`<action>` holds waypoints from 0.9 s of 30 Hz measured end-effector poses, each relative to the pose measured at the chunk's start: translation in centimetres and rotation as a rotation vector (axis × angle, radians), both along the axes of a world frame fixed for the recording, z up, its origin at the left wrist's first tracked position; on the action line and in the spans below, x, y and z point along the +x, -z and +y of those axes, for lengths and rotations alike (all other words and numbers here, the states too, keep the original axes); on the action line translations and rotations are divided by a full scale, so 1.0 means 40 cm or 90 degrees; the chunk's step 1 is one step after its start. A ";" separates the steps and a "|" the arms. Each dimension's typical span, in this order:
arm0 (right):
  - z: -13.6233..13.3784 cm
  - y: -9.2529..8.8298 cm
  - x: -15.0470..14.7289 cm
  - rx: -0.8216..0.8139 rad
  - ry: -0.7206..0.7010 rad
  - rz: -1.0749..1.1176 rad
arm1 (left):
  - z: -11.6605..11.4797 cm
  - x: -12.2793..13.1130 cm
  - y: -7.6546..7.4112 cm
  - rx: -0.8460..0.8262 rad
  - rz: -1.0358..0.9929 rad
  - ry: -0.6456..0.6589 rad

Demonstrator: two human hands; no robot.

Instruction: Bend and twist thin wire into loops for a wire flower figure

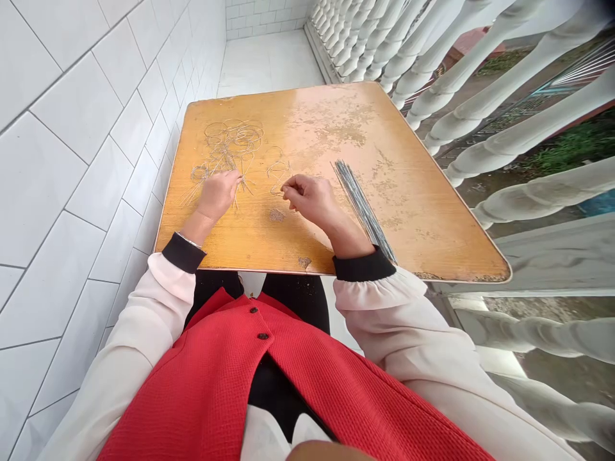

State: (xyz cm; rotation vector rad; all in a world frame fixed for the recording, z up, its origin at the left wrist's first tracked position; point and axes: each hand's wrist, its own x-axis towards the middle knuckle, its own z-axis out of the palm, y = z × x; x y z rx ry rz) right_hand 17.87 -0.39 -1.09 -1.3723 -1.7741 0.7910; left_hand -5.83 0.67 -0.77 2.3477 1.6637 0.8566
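Note:
My left hand (219, 194) is closed at the left side of the wooden table, its fingertips pinched at the edge of a tangle of thin bent wires (234, 137). Whether it grips one of them is too fine to make out. My right hand (311, 197) is pinched around the end of a thin wire bent into loops (277, 171), which stands just beyond its fingertips. To the right of that hand lies a bundle of straight grey wires (360, 202), slanting toward the near edge beside my right sleeve.
The worn table (432, 237) has peeling patches on its surface and a rounded right corner. A white tiled wall (86, 166) runs close along the left. White balusters (480, 115) line the right side, and a pale floor (269, 61) lies beyond.

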 end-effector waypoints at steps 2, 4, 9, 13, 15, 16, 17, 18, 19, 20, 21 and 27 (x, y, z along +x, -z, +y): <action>-0.004 0.001 -0.018 -0.042 0.008 0.092 | -0.007 0.016 0.002 -0.026 -0.080 0.008; -0.008 -0.001 -0.033 -0.073 0.008 0.185 | -0.013 0.035 0.000 -0.073 -0.171 0.016; -0.022 -0.013 -0.052 -0.103 0.006 0.308 | -0.016 0.074 -0.028 -0.228 -0.375 0.019; -0.029 -0.019 -0.057 -0.126 0.003 0.363 | -0.009 0.084 -0.068 -0.243 -0.419 0.027; -0.032 -0.020 -0.059 -0.144 -0.004 0.395 | -0.005 0.090 -0.084 -0.244 -0.435 0.024; -0.033 -0.021 -0.060 -0.153 -0.006 0.408 | -0.003 0.094 -0.089 -0.247 -0.448 0.020; -0.033 -0.021 -0.061 -0.161 -0.006 0.419 | -0.001 0.100 -0.092 -0.253 -0.467 0.016; -0.034 -0.022 -0.061 -0.170 -0.005 0.429 | 0.001 0.106 -0.092 -0.260 -0.490 0.010; -0.034 -0.021 -0.061 -0.177 -0.005 0.438 | 0.002 0.112 -0.090 -0.268 -0.517 0.002; -0.034 -0.021 -0.061 -0.184 -0.005 0.447 | 0.004 0.117 -0.086 -0.276 -0.547 -0.007; -0.033 -0.020 -0.061 -0.190 -0.005 0.455 | 0.005 0.122 -0.080 -0.284 -0.576 -0.015; -0.028 -0.008 -0.058 -0.173 0.005 0.464 | -0.005 0.116 -0.045 -0.329 -0.653 -0.004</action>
